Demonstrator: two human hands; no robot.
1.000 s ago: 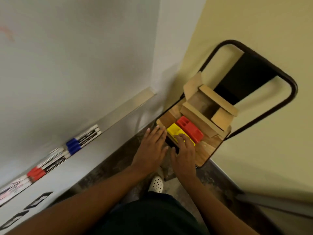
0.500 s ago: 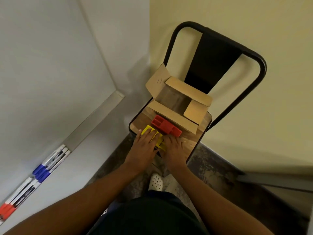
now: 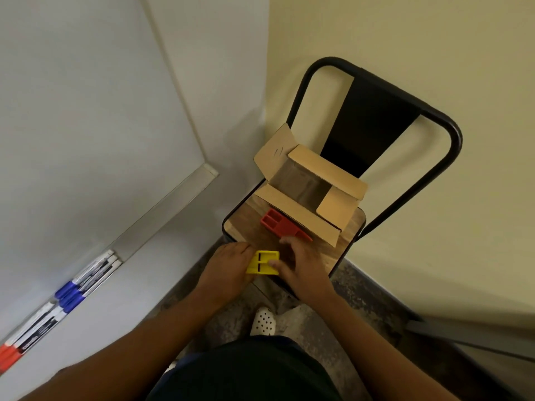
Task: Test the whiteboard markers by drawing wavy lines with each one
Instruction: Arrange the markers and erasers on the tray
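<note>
Markers: blue-capped markers (image 3: 69, 293) (about three; caps overlap) and red-capped markers (image 3: 7, 355) at the frame edge, lying in the whiteboard tray (image 3: 162, 209); barrel print too blurred to read.
Holders: one yellow holder (image 3: 262, 262), one red holder (image 3: 276, 224).
Box: one open cardboard box (image 3: 311, 192) on the chair (image 3: 382, 117) seat, touching the red holder.
Left hand (image 3: 228, 270): fingers closed on the yellow holder's left side.
Right hand (image 3: 304, 267): thumb on the yellow holder, fingers reaching the red one.

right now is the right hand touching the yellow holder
Touching. The head view shows the right hand with its thumb pressed on the yellow holder, while the left hand grips its other side.
</note>
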